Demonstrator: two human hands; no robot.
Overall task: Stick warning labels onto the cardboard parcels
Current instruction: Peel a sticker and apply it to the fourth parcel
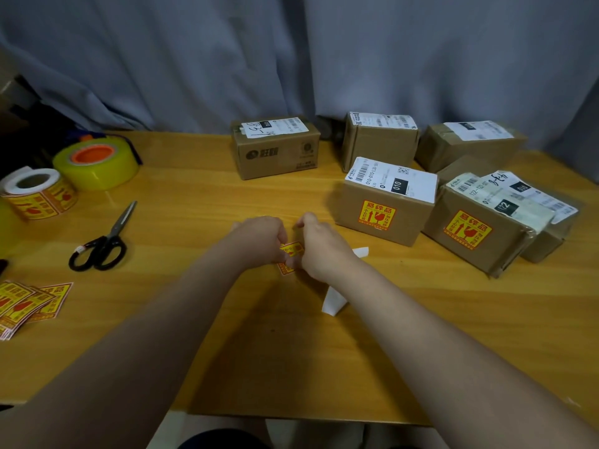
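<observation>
Both hands meet over the middle of the table. My left hand (262, 238) and my right hand (319, 246) pinch a small yellow-and-red warning label (290, 251) between their fingertips; part of it is hidden by my fingers. Two cardboard parcels to the right, the nearer parcel (382, 205) and the right parcel (479, 231), each carry a yellow warning label on the front face. Three more parcels stand at the back: one centre (275, 150), one beside it (379, 140), one far right (463, 144), with no yellow label showing.
A roll of warning labels (39, 192) and a yellow tape roll (97, 163) sit at the far left. Black scissors (103, 244) lie nearby. Cut labels (29, 303) lie at the left edge. White backing paper (334, 303) lies under my right forearm. A grey curtain hangs behind.
</observation>
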